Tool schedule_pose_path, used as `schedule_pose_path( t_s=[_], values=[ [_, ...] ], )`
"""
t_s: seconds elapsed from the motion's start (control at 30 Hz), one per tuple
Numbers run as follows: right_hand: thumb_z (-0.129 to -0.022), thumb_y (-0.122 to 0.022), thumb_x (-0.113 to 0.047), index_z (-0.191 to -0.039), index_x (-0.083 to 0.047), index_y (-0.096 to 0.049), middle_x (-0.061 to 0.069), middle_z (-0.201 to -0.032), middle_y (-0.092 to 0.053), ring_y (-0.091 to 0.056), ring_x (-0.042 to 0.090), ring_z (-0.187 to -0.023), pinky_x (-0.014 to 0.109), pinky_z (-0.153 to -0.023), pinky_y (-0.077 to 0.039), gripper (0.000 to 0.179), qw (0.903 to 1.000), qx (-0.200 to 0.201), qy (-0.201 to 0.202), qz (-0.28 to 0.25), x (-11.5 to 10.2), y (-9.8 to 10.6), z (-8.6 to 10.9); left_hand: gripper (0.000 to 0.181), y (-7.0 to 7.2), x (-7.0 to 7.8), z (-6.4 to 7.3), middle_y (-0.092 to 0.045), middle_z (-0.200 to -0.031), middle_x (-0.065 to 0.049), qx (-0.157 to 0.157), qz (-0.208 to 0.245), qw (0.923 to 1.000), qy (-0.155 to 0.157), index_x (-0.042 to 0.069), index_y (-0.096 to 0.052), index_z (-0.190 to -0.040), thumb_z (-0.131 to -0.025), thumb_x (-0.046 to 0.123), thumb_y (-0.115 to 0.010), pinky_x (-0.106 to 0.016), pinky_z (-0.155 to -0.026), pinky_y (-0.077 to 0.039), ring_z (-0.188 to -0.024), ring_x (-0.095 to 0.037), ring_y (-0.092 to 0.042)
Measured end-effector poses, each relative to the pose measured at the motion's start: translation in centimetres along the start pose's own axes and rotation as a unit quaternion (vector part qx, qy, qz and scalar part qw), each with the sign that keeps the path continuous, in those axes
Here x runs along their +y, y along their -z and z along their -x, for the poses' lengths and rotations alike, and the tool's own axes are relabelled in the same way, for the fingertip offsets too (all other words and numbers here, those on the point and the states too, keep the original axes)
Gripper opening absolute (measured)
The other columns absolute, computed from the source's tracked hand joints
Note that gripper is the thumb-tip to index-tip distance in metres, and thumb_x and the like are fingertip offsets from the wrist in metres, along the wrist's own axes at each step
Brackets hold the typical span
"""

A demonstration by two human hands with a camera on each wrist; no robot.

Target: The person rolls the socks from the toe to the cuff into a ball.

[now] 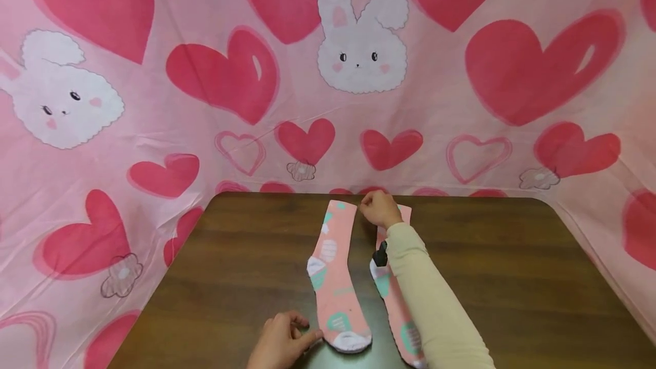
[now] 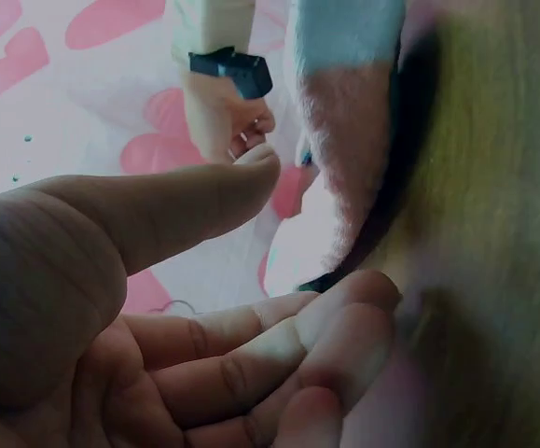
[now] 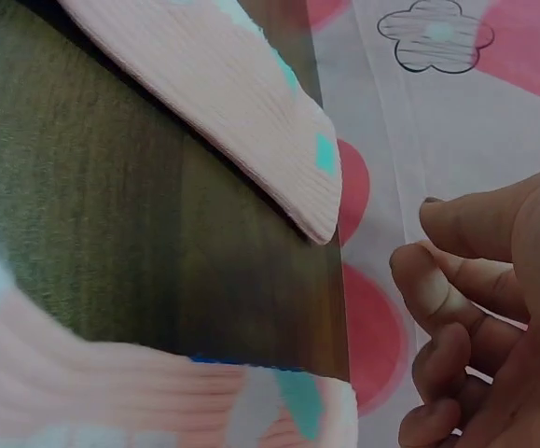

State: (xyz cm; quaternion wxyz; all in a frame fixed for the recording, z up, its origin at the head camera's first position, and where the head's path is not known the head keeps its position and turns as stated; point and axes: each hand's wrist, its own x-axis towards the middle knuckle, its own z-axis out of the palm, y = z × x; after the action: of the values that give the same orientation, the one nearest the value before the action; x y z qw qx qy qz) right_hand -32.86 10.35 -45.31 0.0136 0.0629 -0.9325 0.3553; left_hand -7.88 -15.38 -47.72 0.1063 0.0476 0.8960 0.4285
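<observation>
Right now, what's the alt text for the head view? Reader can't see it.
Two pink patterned socks lie side by side on a dark brown table. A person's left grip is beside the left sock's toe; the right grip is near the cuffs. Pink fabric with hearts and rabbits hangs behind.

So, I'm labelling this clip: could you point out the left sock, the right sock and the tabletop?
Left sock (image 1: 335, 283), head view: pink foot part, between heel and toe.
Right sock (image 1: 397, 309), head view: pink foot part, below the heel.
Tabletop (image 1: 512, 278), head view: bare wood, right side.
</observation>
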Motion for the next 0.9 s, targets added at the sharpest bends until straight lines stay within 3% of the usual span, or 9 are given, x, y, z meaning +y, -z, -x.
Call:
schedule_pose_path(
  t_s=[0.2, 0.33, 0.53, 0.9],
  values=[
    [-0.091, -0.068, -0.027, -0.096, -0.016, -0.077, 0.005, -0.097, -0.071, -0.063, 0.034, -0.092, 0.051, -0.074, -0.052, 0.016, 0.9991, -0.002, -0.034, 0.024, -0.8, -0.4, -0.5, 0.027, -1.0, 0.1, 0.1, -0.06, -0.056, 0.01, 0.03, 0.035, 0.9989, -0.003, 0.012, -0.076, -0.078, -0.087, 0.037, -0.078, -0.025, -0.053, -0.045, -0.051, -0.006, -0.055],
    [-0.092, -0.068, -0.029, -0.098, -0.018, -0.077, 0.005, -0.098, -0.071, -0.064, 0.032, -0.088, 0.048, -0.069, -0.051, 0.016, 0.998, -0.017, -0.046, 0.04, -1.2, -1.0, -0.9, 0.028, -1.5, 0.2, -0.2, -0.059, -0.059, 0.011, 0.052, 0.032, 0.9981, -0.006, 0.009, -0.074, -0.087, -0.087, 0.037, -0.078, -0.026, -0.058, -0.045, -0.054, -0.005, -0.053],
    [-0.094, -0.066, -0.027, -0.103, -0.017, -0.075, 0.008, -0.104, -0.071, -0.064, 0.034, -0.09, 0.051, -0.071, -0.051, 0.017, 0.9961, -0.024, -0.056, 0.064, -1.2, -2.1, -1.5, 0.05, -2.2, -0.2, -0.5, -0.065, -0.063, 0.009, 0.027, 0.092, 0.9952, -0.018, -0.005, -0.058, -0.117, -0.087, 0.029, -0.08, -0.027, -0.069, -0.049, -0.057, -0.007, -0.061],
    [-0.094, -0.065, -0.027, -0.104, -0.017, -0.075, 0.008, -0.107, -0.07, -0.064, 0.034, -0.091, 0.054, -0.074, -0.051, 0.017, 0.9949, -0.03, -0.065, 0.071, -1.1, -3.6, -2.1, 0.051, -2.1, -0.1, -1.0, -0.063, -0.072, 0.004, 0.022, 0.108, 0.9938, -0.011, 0.002, -0.063, -0.11, -0.071, 0.017, -0.092, -0.025, -0.06, -0.047, -0.058, -0.007, -0.058]
  ],
)
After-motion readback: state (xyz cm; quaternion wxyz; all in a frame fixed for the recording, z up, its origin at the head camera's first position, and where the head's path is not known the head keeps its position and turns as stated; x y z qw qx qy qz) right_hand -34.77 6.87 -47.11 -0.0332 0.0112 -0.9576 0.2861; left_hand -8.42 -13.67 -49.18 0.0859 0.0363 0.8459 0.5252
